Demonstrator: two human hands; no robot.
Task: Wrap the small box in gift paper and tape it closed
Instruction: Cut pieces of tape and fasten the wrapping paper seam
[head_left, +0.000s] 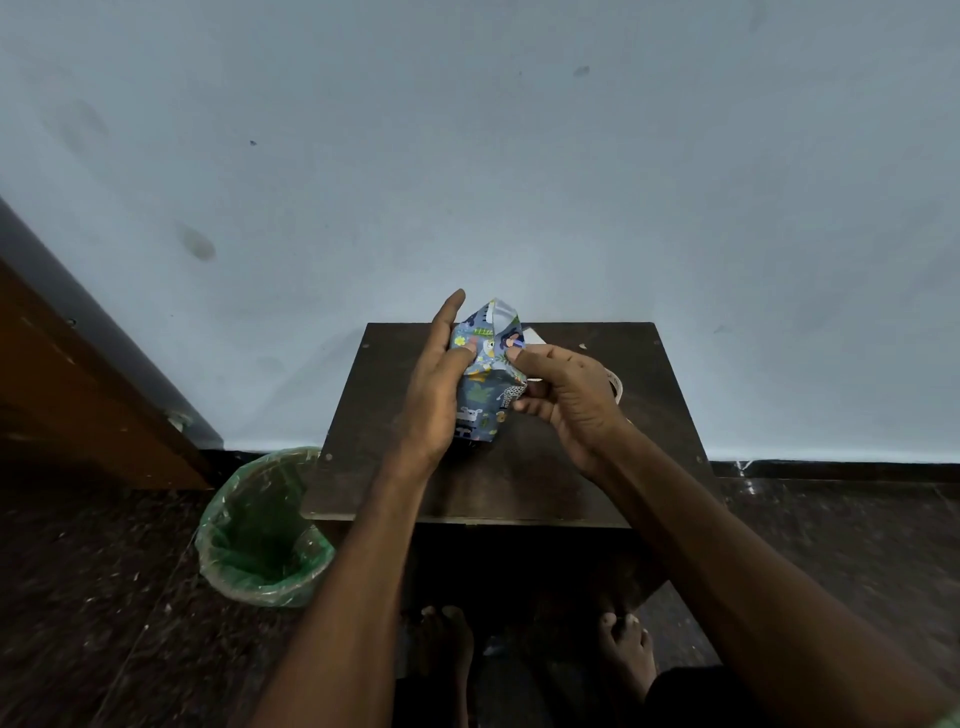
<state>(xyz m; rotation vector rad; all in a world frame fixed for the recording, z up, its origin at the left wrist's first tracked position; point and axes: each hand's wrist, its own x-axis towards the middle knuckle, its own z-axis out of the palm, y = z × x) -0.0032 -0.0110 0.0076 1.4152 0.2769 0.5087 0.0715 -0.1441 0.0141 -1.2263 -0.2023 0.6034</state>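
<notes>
1. The small box (485, 384), already sleeved in animal-print gift paper (480, 402), is held up just above the dark wooden table (519, 467), between the two hands and not resting on it.
2. The left hand (441, 384) cradles the left side: long fingers lie straight up the paper while the thumb presses across the front face.
3. The right hand (566, 395) is curled in, thumb and forefinger pinching the paper near the upper right edge (a strip of something pale, possibly tape, peeks out behind this hand, too hidden to call).
4. My read is that the step in hand is folding the open top end. To do it well, push the side flaps in flat against the box end first, crease each edge sharp with a thumbnail, then bring the pointed flap down tight. The left thumb should hold the front seam so the sleeve doesn't slide.
5. The parcel's long axis runs near upright, tilted slightly away from the person. The open, unfolded end (501, 312) points up towards the wall; the lower end faces the table.
6. A green-lined bin (265, 530) stands on the floor to the left.
</notes>
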